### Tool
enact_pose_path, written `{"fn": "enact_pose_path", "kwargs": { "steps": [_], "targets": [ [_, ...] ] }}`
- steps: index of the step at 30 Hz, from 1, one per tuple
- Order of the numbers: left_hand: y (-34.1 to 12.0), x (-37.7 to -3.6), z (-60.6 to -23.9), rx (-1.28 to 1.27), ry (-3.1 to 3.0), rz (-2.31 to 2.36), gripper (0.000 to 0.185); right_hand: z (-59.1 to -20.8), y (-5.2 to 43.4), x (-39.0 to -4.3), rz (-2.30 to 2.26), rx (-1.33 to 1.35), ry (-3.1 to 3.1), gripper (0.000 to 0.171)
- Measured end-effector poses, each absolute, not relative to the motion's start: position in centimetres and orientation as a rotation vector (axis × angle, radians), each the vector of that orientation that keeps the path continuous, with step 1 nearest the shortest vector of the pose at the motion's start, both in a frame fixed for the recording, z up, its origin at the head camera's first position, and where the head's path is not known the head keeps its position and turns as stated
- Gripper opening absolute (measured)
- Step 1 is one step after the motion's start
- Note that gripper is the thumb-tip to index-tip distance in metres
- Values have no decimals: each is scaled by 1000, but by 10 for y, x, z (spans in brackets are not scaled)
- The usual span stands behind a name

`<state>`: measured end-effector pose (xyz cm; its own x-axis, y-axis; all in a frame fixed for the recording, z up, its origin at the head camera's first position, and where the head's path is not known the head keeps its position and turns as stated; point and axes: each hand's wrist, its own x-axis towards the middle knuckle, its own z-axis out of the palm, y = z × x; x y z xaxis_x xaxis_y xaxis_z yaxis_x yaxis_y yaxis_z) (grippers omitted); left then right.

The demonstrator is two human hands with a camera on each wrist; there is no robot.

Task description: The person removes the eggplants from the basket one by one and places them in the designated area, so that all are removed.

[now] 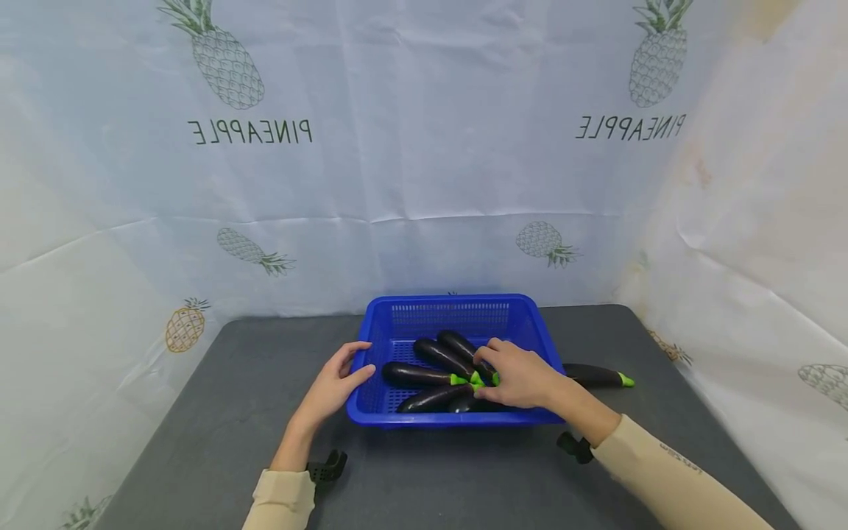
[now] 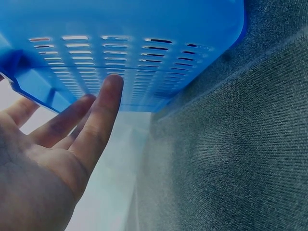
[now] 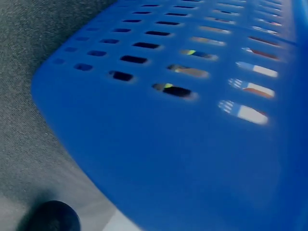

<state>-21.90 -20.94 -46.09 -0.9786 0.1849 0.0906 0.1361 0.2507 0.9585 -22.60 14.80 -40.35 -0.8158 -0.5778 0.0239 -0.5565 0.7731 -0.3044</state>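
1. White cloth (image 1: 430, 169) with drawn pineapples (image 1: 228, 70) hangs behind a gray table (image 1: 199, 427).
2. Right hand (image 1: 520, 375) is down in the basket (image 1: 457, 420), over the green ends of some eggplants. Its fingers are bent, and its thumb is apart from them. I cannot tell if it grips one.
3. Left hand (image 1: 338, 379) is wide, with thumb and fingers apart, at the basket's left rim.
4. At least five dark eggplants (image 1: 414, 375) lie in the basket, with many green ends close together.
5. The basket is blue, has little holes, and sits on the table.
6. One more eggplant (image 1: 594, 375) is on the table, right of the basket, partly hidden.
7. Both sleeves (image 1: 285, 495) are tan.
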Motion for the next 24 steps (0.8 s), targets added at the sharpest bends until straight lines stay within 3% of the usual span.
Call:
{"fn": "enact_pose_path", "kwargs": {
  "steps": [13, 24],
  "targets": [
    [-208, -219, -463, 339, 2449, 1872, 51, -422, 144, -235, -350, -897, 2818, 53],
    [-208, -217, -461, 304, 2465, 1858, 50, -431, 140, -241, -210, -999, 2832, 42]
  ]
}}
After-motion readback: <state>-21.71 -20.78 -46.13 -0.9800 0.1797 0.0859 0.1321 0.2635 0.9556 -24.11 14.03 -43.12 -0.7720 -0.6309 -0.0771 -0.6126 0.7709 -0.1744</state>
